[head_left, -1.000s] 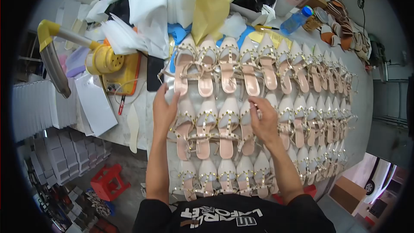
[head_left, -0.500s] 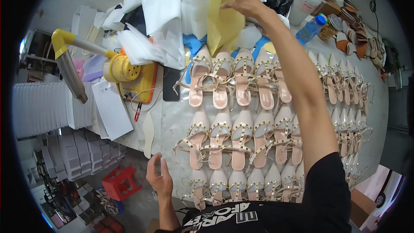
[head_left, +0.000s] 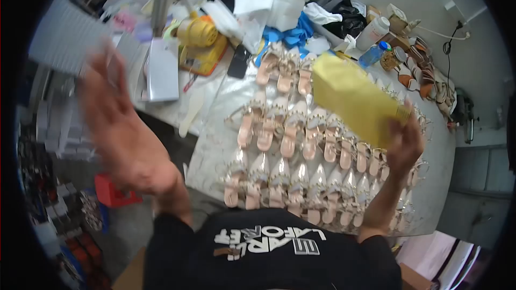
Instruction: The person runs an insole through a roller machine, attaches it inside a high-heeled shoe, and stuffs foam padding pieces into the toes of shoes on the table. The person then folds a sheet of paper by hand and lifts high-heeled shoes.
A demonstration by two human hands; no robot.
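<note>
My right hand (head_left: 406,142) grips one end of a yellow bag (head_left: 352,96), which hangs over the right part of the shoe rows and hides some of them. Blurred by motion, my left hand (head_left: 121,123) is raised at the left with its fingers apart and nothing in it. Beige studded shoes (head_left: 293,137) stand in rows on the grey table (head_left: 209,156), their pointed toes towards the far side. Blue material (head_left: 290,32) lies beyond the back row.
A yellow tool (head_left: 199,32), a black phone (head_left: 239,62) and a white box (head_left: 163,70) are at the back left. White foam sheets (head_left: 293,2), a white bottle (head_left: 372,33) and a blue-capped bottle (head_left: 374,55) line the far side. A red stool (head_left: 115,190) stands below left.
The yellow bag has left the back pile and moved right and nearer in my right hand. My left hand has risen at the left. The view has shifted and turned.
</note>
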